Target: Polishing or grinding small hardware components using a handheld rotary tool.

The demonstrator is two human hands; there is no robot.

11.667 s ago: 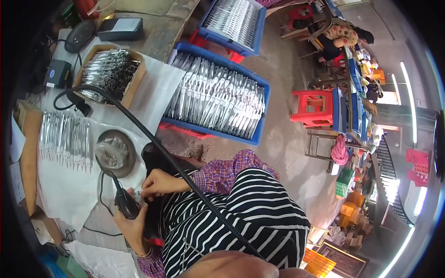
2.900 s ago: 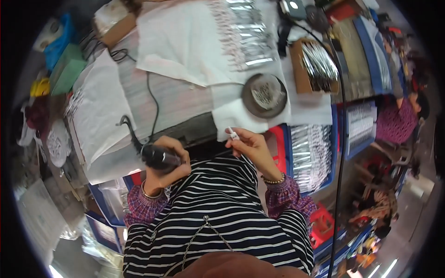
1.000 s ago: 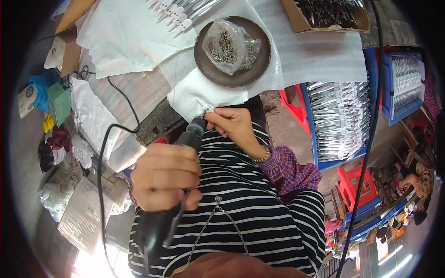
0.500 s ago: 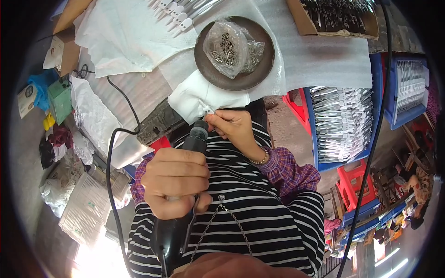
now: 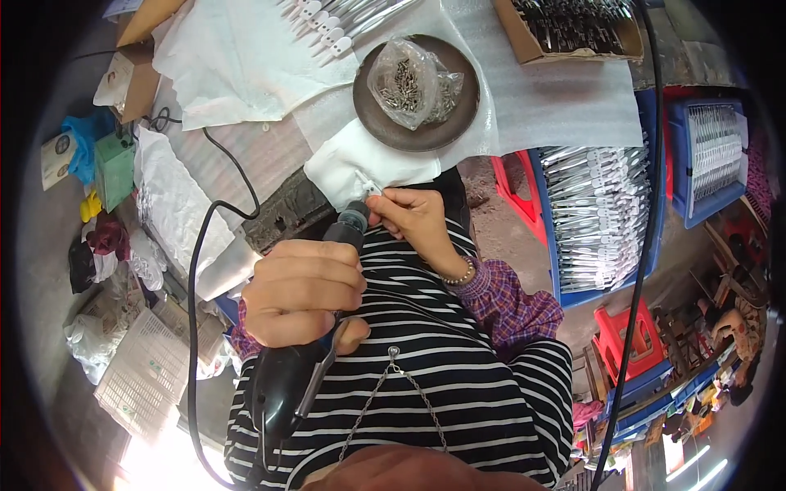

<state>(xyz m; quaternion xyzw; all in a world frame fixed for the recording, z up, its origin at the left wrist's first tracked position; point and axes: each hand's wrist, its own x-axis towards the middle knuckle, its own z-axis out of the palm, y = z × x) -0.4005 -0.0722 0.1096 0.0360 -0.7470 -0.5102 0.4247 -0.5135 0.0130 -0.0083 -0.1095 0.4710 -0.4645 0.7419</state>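
My left hand [image 5: 303, 290] is wrapped around a black electric screwdriver [image 5: 278, 389], its grey collar pointing up and away from me. The driver's tip meets a small white plastic piece [image 5: 371, 187] with dark holes, over a white cloth [image 5: 336, 168] at the table edge. Pinched in the fingers of my right hand [image 5: 413, 225] is that white piece; its far part is hard to make out against the cloth. Beyond it stands a round brown plate [image 5: 372, 123] holding a clear plastic bag [image 5: 405, 86] of small metal screws.
Several silver pieces with white ends [image 5: 332, 37] lie at the far edge. A cardboard box [image 5: 532, 51] of dark metal parts is far right. Blue crates [image 5: 655, 237] of similar silver pieces and a red stool [image 5: 626, 335] stand at right. A black cable [image 5: 196, 286] loops at left.
The screwdriver's rear end has swung slightly left, and my left hand has shifted a little up and left. My right hand still pinches the white piece. The whole view has shifted slightly.
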